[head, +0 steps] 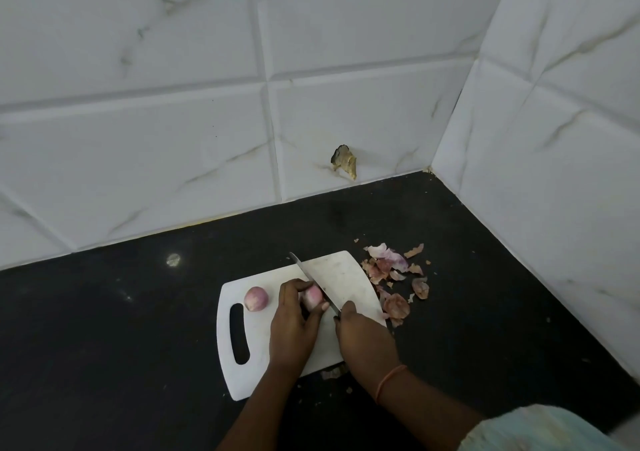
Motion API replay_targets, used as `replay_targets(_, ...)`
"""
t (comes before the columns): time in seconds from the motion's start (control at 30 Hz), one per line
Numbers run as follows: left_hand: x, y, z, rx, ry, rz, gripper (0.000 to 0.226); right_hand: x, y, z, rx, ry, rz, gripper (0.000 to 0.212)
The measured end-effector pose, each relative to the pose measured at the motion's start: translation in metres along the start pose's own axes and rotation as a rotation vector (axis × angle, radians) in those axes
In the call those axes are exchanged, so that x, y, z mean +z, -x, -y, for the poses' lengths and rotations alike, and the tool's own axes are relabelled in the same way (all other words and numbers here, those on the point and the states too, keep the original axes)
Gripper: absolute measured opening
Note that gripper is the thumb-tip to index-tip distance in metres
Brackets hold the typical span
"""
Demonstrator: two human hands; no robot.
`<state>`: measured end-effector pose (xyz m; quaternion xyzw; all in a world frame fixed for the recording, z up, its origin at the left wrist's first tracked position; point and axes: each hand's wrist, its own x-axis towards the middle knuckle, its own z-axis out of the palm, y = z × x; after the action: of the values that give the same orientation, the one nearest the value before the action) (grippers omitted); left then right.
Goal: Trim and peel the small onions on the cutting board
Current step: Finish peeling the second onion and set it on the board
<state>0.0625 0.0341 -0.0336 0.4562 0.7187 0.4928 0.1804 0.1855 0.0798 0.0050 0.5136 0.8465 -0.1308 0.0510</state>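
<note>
Right now the left hand (292,326) pinches a small pink onion (312,294) against the white plastic cutting board (343,277), fingers curled closed around it. Meanwhile the right hand (363,336), with an orange band (389,379) at its wrist, is wrapped tight around the handle of a kitchen knife (311,277); the blade slants up and left across the board and its edge meets the held onion on the right side. A second onion (256,298), peeled, lies free on the board beside the handle slot (239,334), left of the left hand. Loose onion skins (391,277) are heaped on the black countertop (104,346) just beyond the board's right edge, with a few scraps near its front edge.
</note>
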Motion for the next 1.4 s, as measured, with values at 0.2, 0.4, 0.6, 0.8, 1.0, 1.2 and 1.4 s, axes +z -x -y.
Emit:
replay_targets(0.2,-0.004,0.002,0.003,-0.012,0.043,0.017,0.044,-0.006,0.004,0.006,0.017,0.02,0.06,0.032)
replay_targets(0.4,-0.003,0.003,0.01,0.011,0.092,0.011,0.041,0.001,0.007,0.009,0.033,-0.005,0.025,0.03)
replay_targets(0.6,-0.008,0.008,0.008,0.015,0.15,0.023,0.038,0.001,0.011,0.012,0.043,-0.029,0.001,0.036)
replay_targets(0.8,-0.019,0.016,0.008,0.023,0.209,-0.01,0.04,0.003,0.01,0.012,0.066,-0.082,-0.025,0.031)
replay_targets(1.0,-0.025,0.016,0.001,-0.096,0.355,-0.07,0.033,0.003,0.009,0.014,0.085,-0.067,-0.018,0.033)
replay_targets(1.2,-0.025,0.017,-0.004,-0.087,0.32,-0.026,0.045,0.0,0.012,0.015,0.093,-0.107,-0.037,0.032)
replay_targets(1.4,-0.022,0.021,-0.006,-0.022,0.272,0.048,0.036,-0.004,0.023,-0.007,0.115,-0.172,-0.104,0.031)
